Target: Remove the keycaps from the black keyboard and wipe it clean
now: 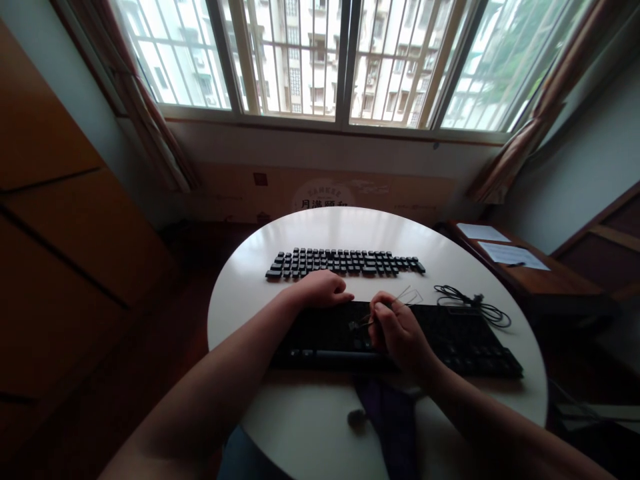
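Observation:
A black keyboard lies on the round white table, with many of its keys stripped off across the left and middle. My left hand is curled closed against the keyboard's far edge, its fingertips partly hidden. Over the middle of the keyboard, my right hand pinches a wire keycap puller. Wire loops stick out beyond the fist, and the puller's other end reaches down to a small dark keycap at the board. Behind my left hand stand rows of removed black keycaps.
A coiled black cable lies behind the keyboard on the right. Near the front edge are a dark purple cloth and a small grey brush-like thing. Papers and a pen lie on a brown side table. The white table's rim curves around.

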### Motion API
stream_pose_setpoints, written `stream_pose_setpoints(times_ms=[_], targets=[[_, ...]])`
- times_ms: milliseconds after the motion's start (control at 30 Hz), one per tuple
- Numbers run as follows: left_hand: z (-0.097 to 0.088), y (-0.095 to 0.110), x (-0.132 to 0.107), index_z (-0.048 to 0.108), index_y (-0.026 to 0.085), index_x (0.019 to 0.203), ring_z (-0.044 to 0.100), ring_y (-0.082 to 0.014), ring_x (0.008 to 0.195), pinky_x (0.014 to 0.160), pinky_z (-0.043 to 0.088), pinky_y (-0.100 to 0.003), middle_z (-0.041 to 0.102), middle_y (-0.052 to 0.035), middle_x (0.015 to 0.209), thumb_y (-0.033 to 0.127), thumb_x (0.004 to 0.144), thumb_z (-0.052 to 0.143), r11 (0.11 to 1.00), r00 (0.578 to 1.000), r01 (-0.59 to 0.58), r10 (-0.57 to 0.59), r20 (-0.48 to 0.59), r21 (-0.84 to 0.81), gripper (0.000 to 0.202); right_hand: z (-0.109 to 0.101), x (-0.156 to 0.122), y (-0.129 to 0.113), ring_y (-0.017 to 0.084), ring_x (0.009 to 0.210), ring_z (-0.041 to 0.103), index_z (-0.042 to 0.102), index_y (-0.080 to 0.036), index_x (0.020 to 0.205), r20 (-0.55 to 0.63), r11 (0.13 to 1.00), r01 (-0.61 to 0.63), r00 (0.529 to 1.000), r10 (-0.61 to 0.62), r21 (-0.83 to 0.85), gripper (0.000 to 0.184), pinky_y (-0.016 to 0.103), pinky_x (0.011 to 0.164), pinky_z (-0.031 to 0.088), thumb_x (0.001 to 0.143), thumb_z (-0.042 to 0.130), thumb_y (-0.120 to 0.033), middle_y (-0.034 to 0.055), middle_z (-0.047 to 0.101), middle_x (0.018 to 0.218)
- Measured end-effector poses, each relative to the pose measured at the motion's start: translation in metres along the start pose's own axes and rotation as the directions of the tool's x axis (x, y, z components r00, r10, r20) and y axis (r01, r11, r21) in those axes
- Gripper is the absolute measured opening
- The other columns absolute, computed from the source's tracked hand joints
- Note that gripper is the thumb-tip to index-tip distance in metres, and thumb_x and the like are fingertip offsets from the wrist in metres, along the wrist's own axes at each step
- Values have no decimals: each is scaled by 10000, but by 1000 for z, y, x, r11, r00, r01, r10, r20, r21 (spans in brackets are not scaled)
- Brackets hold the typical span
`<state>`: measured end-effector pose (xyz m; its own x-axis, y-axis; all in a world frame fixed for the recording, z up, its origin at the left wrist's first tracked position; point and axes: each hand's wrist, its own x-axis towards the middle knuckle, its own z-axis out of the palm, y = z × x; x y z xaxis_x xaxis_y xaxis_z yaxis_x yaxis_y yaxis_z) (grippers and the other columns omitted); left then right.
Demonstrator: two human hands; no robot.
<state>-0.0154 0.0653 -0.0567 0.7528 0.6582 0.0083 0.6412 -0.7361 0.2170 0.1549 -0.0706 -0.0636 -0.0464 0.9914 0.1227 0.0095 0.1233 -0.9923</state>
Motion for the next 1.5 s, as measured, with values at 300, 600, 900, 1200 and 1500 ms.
stream_pose_setpoints(times_ms=[300,600,900,1200,1500], targets=[[-45,38,-21,703,213,950,612,-120,742,704,439,-235,690,-23,982,353,892,653,963,933,-235,186,-309,-129,159,-36,19,-4,94,435,411,479,-214,840,-34,977,139,989,-146,-159,185,187,410,302,952,467,-361,-64,479,524],[-29,40,-14,709,212,1047,654,-115,789,742,471,-201,727,1,904,223,862,670,890,954,-293,250,-165,-349,189,-36,16,-8,103,494,437,523,-208,862,99,871,344,938,-331,-351,142,219,488,351,969,447,-260,-45,519,592],[-35,40,-13,724,180,1024,647,-123,764,692,494,-194,726,-17,883,265,857,678,837,961,-275,246,-124,-473,193,-36,18,-16,84,484,401,521,-202,829,148,832,370,929,-340,-413,123,201,480,304,935,460,-187,-58,472,583],[-29,32,-2,716,196,1098,623,-128,698,649,501,-218,708,-9,837,259,801,698,843,990,-137,100,-97,-520,304,-34,19,-18,103,499,445,503,-212,840,99,806,360,929,-357,-469,149,212,506,319,968,430,-235,-41,509,600],[-26,30,1,710,171,1088,620,-151,734,656,514,-238,694,-36,838,310,794,665,794,993,-87,24,-112,-601,329,-35,22,-18,115,471,468,533,-215,885,25,769,341,920,-390,-541,134,217,503,330,961,426,-242,-43,522,574]])
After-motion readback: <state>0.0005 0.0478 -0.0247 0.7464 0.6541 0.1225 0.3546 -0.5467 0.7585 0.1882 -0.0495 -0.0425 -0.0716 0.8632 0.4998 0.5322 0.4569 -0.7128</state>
